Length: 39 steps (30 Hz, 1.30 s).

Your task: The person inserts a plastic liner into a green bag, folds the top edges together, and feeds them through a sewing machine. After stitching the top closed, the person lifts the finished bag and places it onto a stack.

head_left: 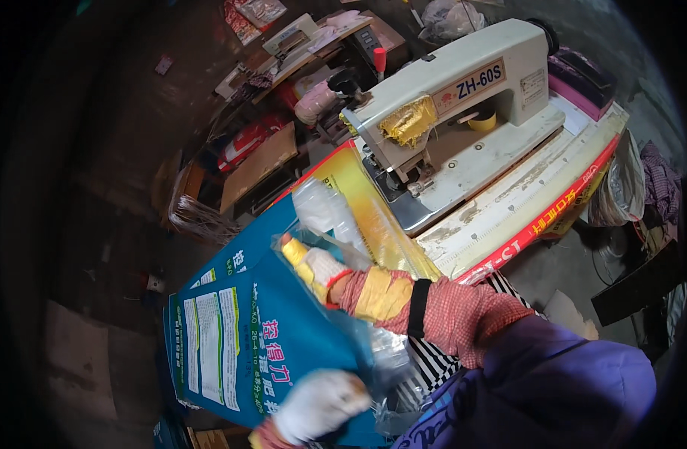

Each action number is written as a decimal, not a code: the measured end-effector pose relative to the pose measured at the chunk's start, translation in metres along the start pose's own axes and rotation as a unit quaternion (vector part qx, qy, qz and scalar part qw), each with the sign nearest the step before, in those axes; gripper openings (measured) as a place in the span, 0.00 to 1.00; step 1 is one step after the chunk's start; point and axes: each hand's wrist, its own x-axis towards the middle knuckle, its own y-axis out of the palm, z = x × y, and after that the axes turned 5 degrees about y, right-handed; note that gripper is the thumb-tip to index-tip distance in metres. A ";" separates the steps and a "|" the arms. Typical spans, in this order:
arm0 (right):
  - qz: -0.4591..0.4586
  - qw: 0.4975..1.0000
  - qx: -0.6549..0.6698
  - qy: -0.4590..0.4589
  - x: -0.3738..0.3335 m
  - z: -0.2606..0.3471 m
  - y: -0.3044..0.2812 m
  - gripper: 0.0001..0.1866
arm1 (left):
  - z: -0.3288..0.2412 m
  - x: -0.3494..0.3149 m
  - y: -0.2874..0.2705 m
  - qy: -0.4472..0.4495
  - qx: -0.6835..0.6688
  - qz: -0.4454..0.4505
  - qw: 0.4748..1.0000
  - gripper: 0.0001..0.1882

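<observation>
My left hand, in a white glove and blurred by motion, is over the lower part of a teal printed sack. Its fingers are too smeared to read. Higher up the same sack, my right hand lies stretched out, its glove white and its fingers wrapped in yellow. A clear plastic bag spreads around and under that hand, its lower end bunched near my striped apron. Beyond my right fingers rests a bundle of clear plastic. More teal sacks show beneath the top one.
A white sewing machine stands on its table to the upper right, yellow cloth tied on its head. Red-edged sheeting covers the table's near side. Behind are a wooden board and another machine. A purple-and-black box sits at the table's end.
</observation>
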 end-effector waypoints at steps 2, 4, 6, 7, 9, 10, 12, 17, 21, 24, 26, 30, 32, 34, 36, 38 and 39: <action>-0.036 0.996 0.042 -0.068 0.004 -0.019 0.008 0.42 | -0.013 0.031 -0.059 0.022 0.137 -0.258 0.956 0.14; -0.057 0.995 -0.004 -0.087 0.007 -0.025 0.024 0.33 | -0.009 0.063 -0.103 0.013 0.420 -0.325 0.847 0.15; -0.099 0.939 -0.254 -0.209 0.020 -0.030 0.037 0.21 | 0.002 0.102 -0.126 -0.013 0.542 -0.329 0.773 0.14; -0.095 0.940 -0.252 -0.210 0.011 -0.028 0.039 0.21 | 0.021 0.110 -0.127 -0.030 0.554 -0.321 0.768 0.13; 0.061 0.934 -0.313 -0.162 -0.011 -0.027 0.038 0.18 | 0.038 0.119 -0.118 -0.033 0.587 -0.179 0.789 0.10; 0.012 0.917 -0.226 -0.328 -0.002 -0.067 0.052 0.18 | 0.034 0.131 -0.104 -0.032 0.565 -0.080 0.820 0.08; 0.020 0.888 -0.091 -0.450 -0.009 -0.109 0.065 0.25 | 0.042 0.126 -0.083 -0.041 0.411 0.050 0.909 0.06; 0.325 0.910 -0.194 -0.171 -0.047 -0.048 -0.004 0.41 | 0.074 0.091 -0.116 -0.139 0.302 -0.198 0.922 0.15; 0.308 0.936 -0.158 -0.061 -0.025 -0.050 -0.026 0.42 | 0.053 0.105 -0.138 -0.317 0.492 -0.143 0.798 0.20; 0.176 0.951 -0.159 -0.199 0.001 -0.082 0.015 0.35 | 0.073 0.098 -0.159 -0.359 0.484 -0.104 0.791 0.11; 0.270 0.945 -0.167 -0.075 -0.012 -0.058 0.008 0.30 | 0.071 0.106 -0.170 -0.298 0.637 -0.068 0.708 0.08; 0.277 0.739 -0.371 -0.490 -0.045 -0.101 0.085 0.13 | 0.056 0.156 -0.220 -0.246 0.768 -0.165 0.568 0.08; 0.250 0.675 -0.315 -0.619 -0.071 -0.137 0.115 0.15 | 0.029 0.194 -0.229 -0.194 0.774 -0.229 0.558 0.08; 0.439 0.480 -0.451 -0.611 -0.109 -0.148 0.119 0.20 | 0.014 0.209 -0.236 -0.186 0.761 -0.275 0.557 0.08; 0.522 0.586 -0.266 -0.559 -0.110 -0.228 0.109 0.21 | 0.017 0.209 -0.238 -0.245 0.705 -0.277 0.605 0.08; 0.480 0.698 -0.315 -0.428 -0.105 -0.234 0.056 0.20 | 0.036 0.216 -0.232 -0.264 0.696 -0.202 0.636 0.08; 0.421 0.774 -0.324 -0.344 -0.104 -0.227 0.020 0.20 | 0.034 0.228 -0.225 -0.266 0.693 -0.167 0.649 0.08</action>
